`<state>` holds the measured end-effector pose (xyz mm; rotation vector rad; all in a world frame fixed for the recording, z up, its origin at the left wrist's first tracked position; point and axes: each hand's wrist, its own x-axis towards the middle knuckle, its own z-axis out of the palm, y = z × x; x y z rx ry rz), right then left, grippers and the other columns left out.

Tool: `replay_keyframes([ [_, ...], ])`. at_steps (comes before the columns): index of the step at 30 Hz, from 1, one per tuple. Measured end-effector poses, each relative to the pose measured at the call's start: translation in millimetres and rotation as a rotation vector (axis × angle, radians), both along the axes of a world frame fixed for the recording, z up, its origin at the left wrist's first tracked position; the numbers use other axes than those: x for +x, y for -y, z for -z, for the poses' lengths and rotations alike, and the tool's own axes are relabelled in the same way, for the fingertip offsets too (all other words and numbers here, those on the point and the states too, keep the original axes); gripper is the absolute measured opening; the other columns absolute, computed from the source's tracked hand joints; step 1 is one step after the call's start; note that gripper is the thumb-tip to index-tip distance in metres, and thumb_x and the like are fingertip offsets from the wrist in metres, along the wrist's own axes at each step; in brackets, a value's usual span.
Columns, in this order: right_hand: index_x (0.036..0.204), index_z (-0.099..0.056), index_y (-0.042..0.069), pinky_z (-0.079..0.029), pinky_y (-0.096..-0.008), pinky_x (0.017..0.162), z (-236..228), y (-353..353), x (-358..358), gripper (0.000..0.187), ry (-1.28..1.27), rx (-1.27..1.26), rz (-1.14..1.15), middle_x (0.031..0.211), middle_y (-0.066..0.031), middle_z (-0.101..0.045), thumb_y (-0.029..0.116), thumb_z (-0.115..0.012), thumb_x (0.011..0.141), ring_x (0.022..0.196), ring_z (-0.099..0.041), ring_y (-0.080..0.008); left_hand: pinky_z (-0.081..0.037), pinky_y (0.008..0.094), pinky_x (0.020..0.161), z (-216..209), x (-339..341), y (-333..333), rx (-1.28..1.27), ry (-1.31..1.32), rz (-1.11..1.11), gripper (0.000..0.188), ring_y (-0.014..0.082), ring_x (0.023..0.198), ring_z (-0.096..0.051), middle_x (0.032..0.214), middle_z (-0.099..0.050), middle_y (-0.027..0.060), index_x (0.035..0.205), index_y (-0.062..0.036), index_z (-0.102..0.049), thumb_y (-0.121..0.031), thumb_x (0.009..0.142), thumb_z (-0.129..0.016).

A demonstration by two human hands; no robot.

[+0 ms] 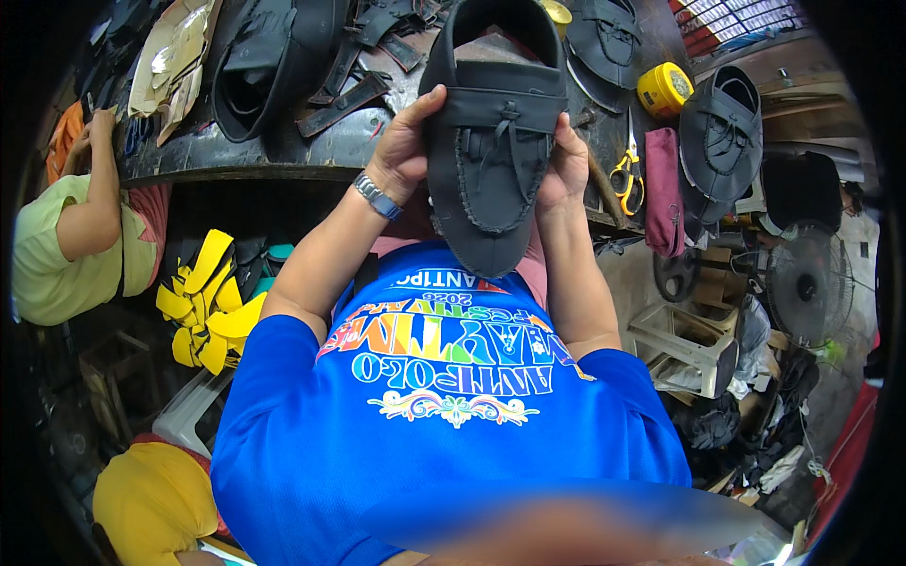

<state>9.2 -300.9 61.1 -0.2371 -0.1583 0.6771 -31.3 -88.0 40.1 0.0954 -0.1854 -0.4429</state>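
Note:
A black moccasin-style shoe upper (pixel 491 189) is held up in front of my chest, its rounded toe towards me and its wide opening away from me. A stitched seam rings its toe panel, and a thin lace is tied in a bow on its strap. My left hand (pixel 406 141) grips its left edge, thumb on the front face. On the opposite edge, my right hand (pixel 564 165) holds it in the same way. Most of the fingers are hidden behind the upper. To the right of my right hand lie yellow-handled scissors (pixel 627 184) and a wooden-handled hammer (pixel 604 184).
The dark worktable (pixel 236 160) carries more black uppers (pixel 722 141), a yellow tub (pixel 664 90), a maroon cloth (pixel 663 193) and brown pattern pieces (pixel 175 61). Yellow strips (pixel 208 307) hang below it. Another person (pixel 71 226) works at left. A stool (pixel 689 344) and fan (pixel 810 283) stand at right.

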Motion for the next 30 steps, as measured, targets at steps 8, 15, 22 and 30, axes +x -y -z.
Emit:
replay_keyframes([
  [8, 0.127, -0.060, -0.003, -0.052, -0.0497, 0.104, 1, 9, 14, 0.036, -0.012, 0.014, -0.030, 0.126, -0.0186, -0.066, 0.015, -0.065, 0.096, 0.114, -0.066, -0.0311, -0.055, 0.0441, 0.098, -6, 30, -1, 0.052, 0.076, 0.024, 0.043, 0.0268, 0.107, -0.071, 0.120, -0.071, 0.0159, 0.126, 0.0009, -0.064, -0.031, 0.096, -0.068],
  [15, 0.128, -0.057, -0.001, -0.055, -0.0435, 0.098, -1, 29, 25, 0.036, 0.096, -0.314, 0.146, 0.121, -0.0149, -0.068, 0.006, -0.067, 0.094, 0.109, -0.068, -0.0268, -0.057, 0.0444, 0.096, 9, 33, -11, 0.218, -0.013, -0.045, 0.036, 0.0266, 0.106, -0.071, 0.118, -0.072, 0.0157, 0.121, -0.0001, -0.067, -0.027, 0.096, -0.069],
  [22, 0.135, -0.058, 0.007, -0.049, -0.0323, 0.093, -28, 22, 1, 0.057, 0.666, -1.099, 0.839, 0.132, -0.0068, -0.056, 0.013, -0.082, 0.083, 0.113, -0.059, -0.0194, -0.056, 0.0457, 0.097, 14, 36, -9, 0.173, -0.054, -0.065, 0.037, 0.0278, 0.106, -0.070, 0.121, -0.070, 0.0164, 0.123, 0.0007, -0.066, -0.025, 0.096, -0.069],
  [30, 0.094, -0.078, 0.009, -0.044, -0.0384, 0.098, -58, 17, -18, 0.018, 1.544, -1.504, 0.944, 0.114, -0.0102, -0.066, 0.010, -0.081, 0.076, 0.112, -0.057, -0.0288, -0.055, 0.0458, 0.098, 15, 36, -6, 0.166, -0.078, -0.022, 0.038, 0.0284, 0.108, -0.070, 0.121, -0.070, 0.0169, 0.124, 0.0023, -0.064, -0.024, 0.097, -0.067],
])
